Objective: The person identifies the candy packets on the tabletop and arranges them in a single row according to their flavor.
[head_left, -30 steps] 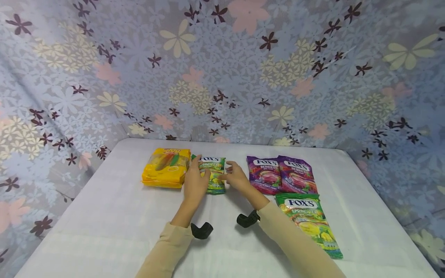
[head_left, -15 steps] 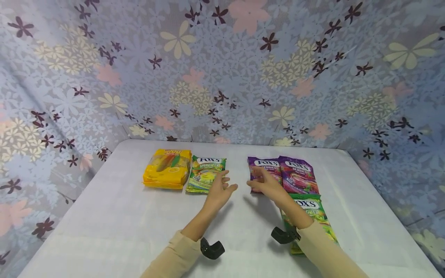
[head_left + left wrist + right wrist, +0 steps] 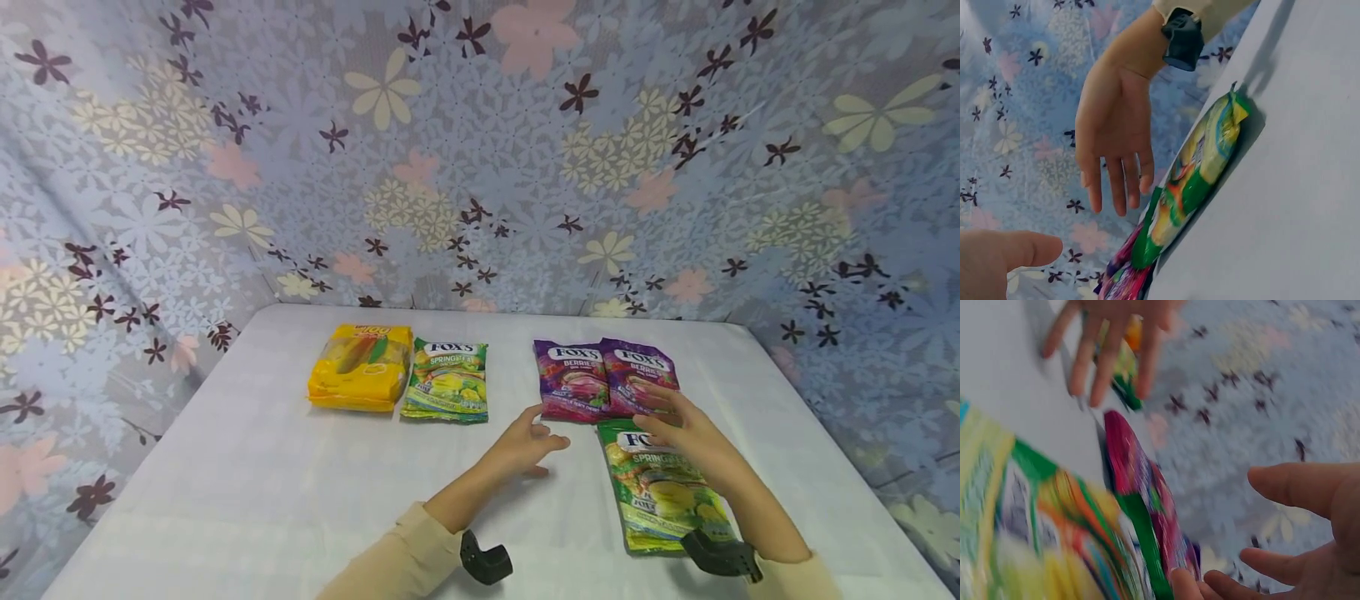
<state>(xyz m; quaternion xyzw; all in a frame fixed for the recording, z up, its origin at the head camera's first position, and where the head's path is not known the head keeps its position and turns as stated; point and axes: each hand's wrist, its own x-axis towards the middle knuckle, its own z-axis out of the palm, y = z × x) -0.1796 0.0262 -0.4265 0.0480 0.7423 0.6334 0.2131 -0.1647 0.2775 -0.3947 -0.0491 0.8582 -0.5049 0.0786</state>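
Note:
Over the top edge of the large green Spring Tea candy bag (image 3: 663, 500) hovers my right hand (image 3: 693, 433), fingers loosely spread and holding nothing. It covers part of that bag's label and a corner of the right-hand purple Berries candy bag (image 3: 637, 377). My left hand (image 3: 519, 450) is relaxed above the white table, just below the left-hand purple Berries candy bag (image 3: 573, 382). Its fingers are apart and carry nothing. In the left wrist view the right hand (image 3: 1122, 131) shows beside the green bag, palm visible and fingers extended.
A smaller green Spring Tea candy bag (image 3: 447, 380) lies left of centre, beside a yellow candy bag (image 3: 362, 368) with a mango picture. A floral cloth (image 3: 480, 150) rises behind the white table (image 3: 262, 500).
Both hands have left the smaller green bag and moved right. The right hand has travelled across to the large green bag; the left hand has come to the middle.

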